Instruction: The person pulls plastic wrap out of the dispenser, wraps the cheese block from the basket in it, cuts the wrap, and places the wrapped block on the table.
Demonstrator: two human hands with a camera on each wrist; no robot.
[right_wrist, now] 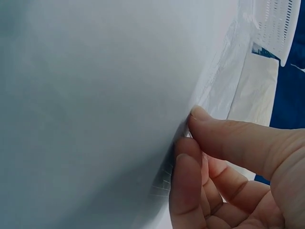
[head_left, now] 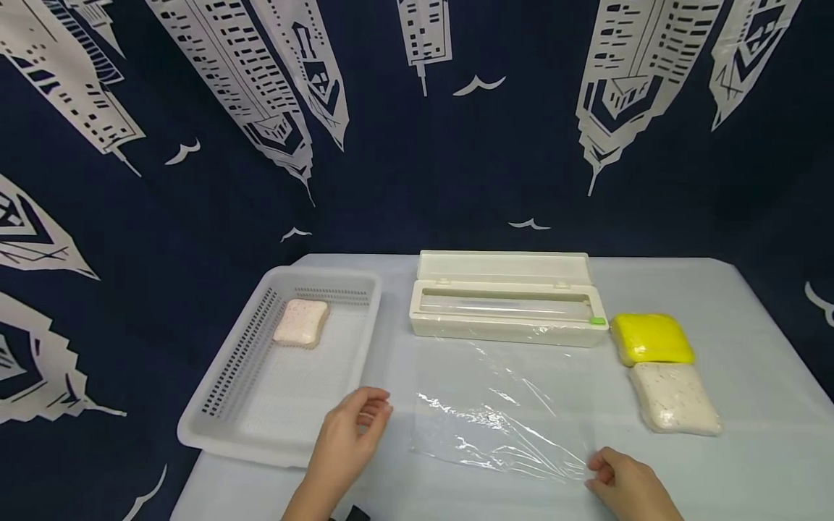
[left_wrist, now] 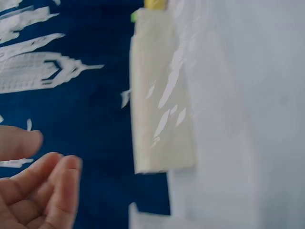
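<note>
A sheet of clear plastic wrap [head_left: 502, 412] stretches over the table from the front of a cream wrap dispenser box [head_left: 508, 329], whose lid stands up. My right hand [head_left: 628, 481] pinches the sheet's near right corner between thumb and fingers. In the right wrist view the thumb of the right hand [right_wrist: 238, 157] lies close against the forefinger at the film's edge. Near the right rim of the white basket, my left hand [head_left: 348, 438] hovers with loosely bent fingers and holds nothing. In the left wrist view, a gap shows between the thumb and fingers of the left hand [left_wrist: 43, 191].
A pale pink speckled block [head_left: 302, 323] lies inside the white perforated basket [head_left: 371, 325] at the left. At the right, a yellow block [head_left: 654, 338] in shiny wrapping sits just behind a speckled off-white wrapped block [head_left: 677, 399]. A dark blue printed curtain [head_left: 443, 166] hangs behind the table.
</note>
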